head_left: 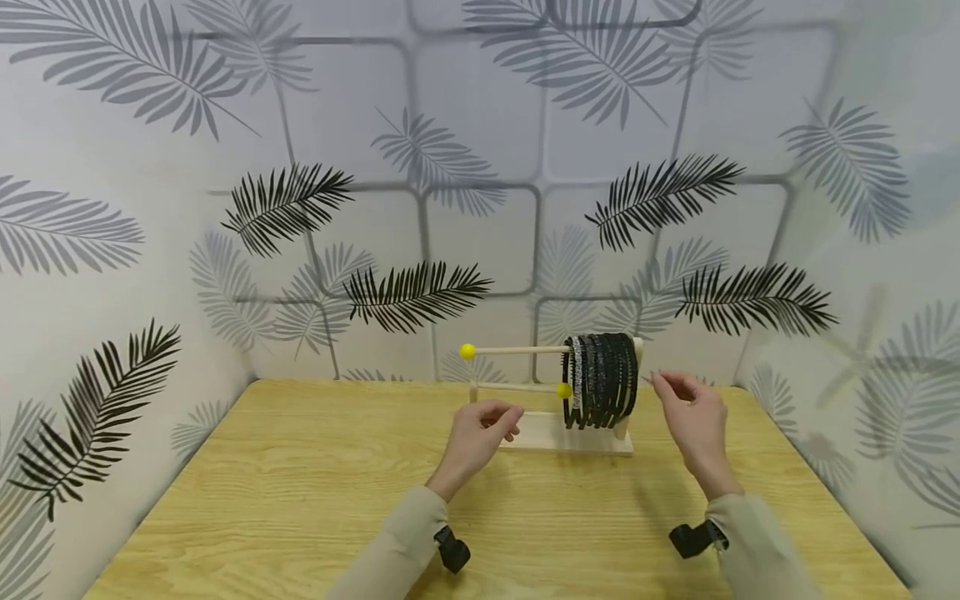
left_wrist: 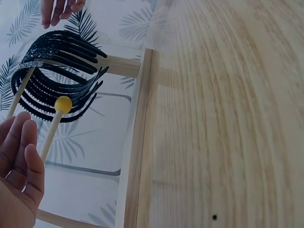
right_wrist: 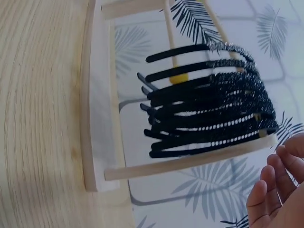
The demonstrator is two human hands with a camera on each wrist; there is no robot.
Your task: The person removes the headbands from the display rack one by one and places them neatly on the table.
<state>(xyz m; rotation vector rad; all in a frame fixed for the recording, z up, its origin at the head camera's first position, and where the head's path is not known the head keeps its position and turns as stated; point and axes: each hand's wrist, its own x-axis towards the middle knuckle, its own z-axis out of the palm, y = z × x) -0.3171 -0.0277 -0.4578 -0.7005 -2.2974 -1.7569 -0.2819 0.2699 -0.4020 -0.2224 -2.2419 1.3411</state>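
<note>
Several black headbands [head_left: 600, 379], some glittery or beaded, hang side by side on the right part of a pale wooden stand [head_left: 525, 442]. Yellow balls [head_left: 467, 352] tip its two rods. My left hand [head_left: 480, 429] is in front of the stand's left part, fingers loosely bent and nothing seen in them. In the left wrist view, the bare rod [left_wrist: 50, 137] with a yellow ball rises beside those fingers. Right of the headbands is my right hand [head_left: 690, 408], its thumb and forefinger close together. By the upright's end [right_wrist: 266, 142], the right wrist view shows no object in that hand.
The stand rests on a wood-grain table [head_left: 300, 483], close to its back edge. Behind and at both sides are pale walls [head_left: 480, 233] with a leaf pattern. Black cameras [head_left: 453, 550] are strapped at both wrists, over beige sleeves.
</note>
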